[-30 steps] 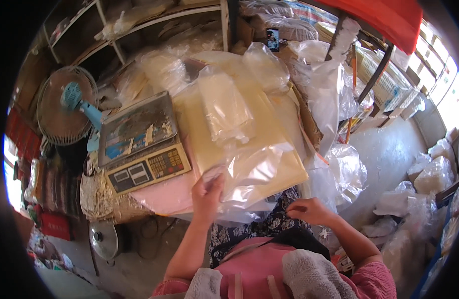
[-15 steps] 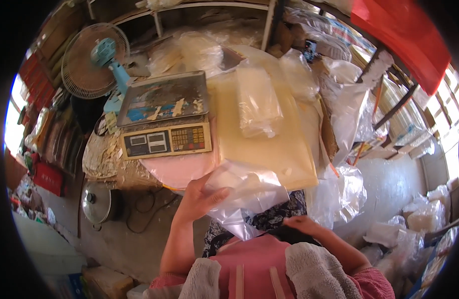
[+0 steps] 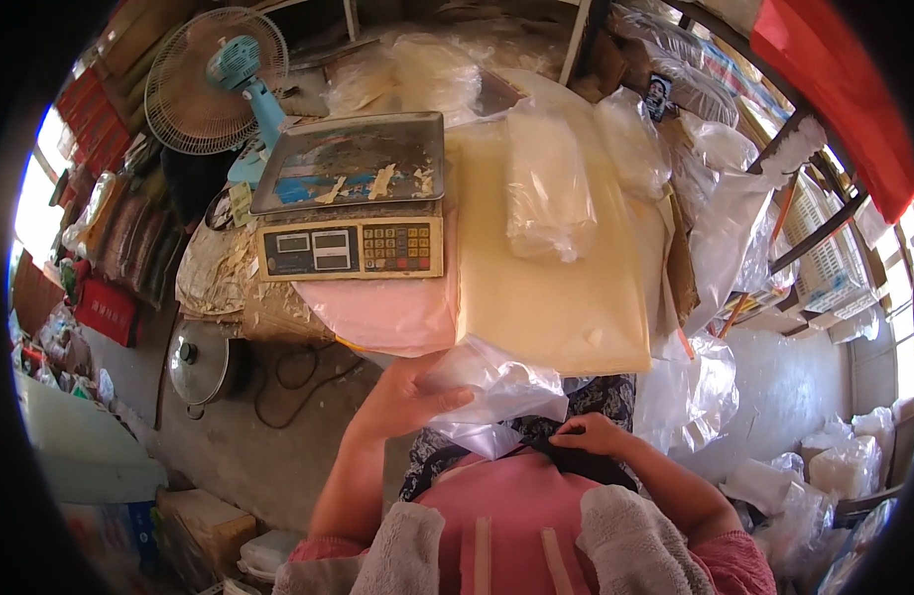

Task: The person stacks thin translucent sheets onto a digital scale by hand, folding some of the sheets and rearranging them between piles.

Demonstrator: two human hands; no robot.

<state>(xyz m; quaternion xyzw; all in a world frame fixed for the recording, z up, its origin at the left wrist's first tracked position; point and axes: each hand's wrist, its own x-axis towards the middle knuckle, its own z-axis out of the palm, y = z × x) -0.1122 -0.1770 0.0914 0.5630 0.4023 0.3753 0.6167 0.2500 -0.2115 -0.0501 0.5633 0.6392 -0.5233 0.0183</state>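
My left hand (image 3: 412,397) is closed on a clear plastic bag (image 3: 506,382), thumb on top, just off the near edge of the table. The crumpled bag hangs over my lap. At my waist, my right hand (image 3: 590,434) pinches the edge of a black cloth (image 3: 588,462) lying over patterned dark fabric (image 3: 601,399). Beyond the bag lies a broad stack of yellowish translucent sheets (image 3: 551,307). On that stack rests a long filled clear bag (image 3: 548,183).
A weighing scale (image 3: 353,248) with scraps on its tray stands on the table's left, over a pink sheet (image 3: 387,312). Behind it is a blue fan (image 3: 235,64). A lidded pot (image 3: 201,365) sits on the floor at left. Plastic bags (image 3: 690,392) hang at the table's right.
My right hand has moved left and closed its fingers on the black cloth. The left hand still grips the plastic bag, which is more bunched. The view has shifted slightly.
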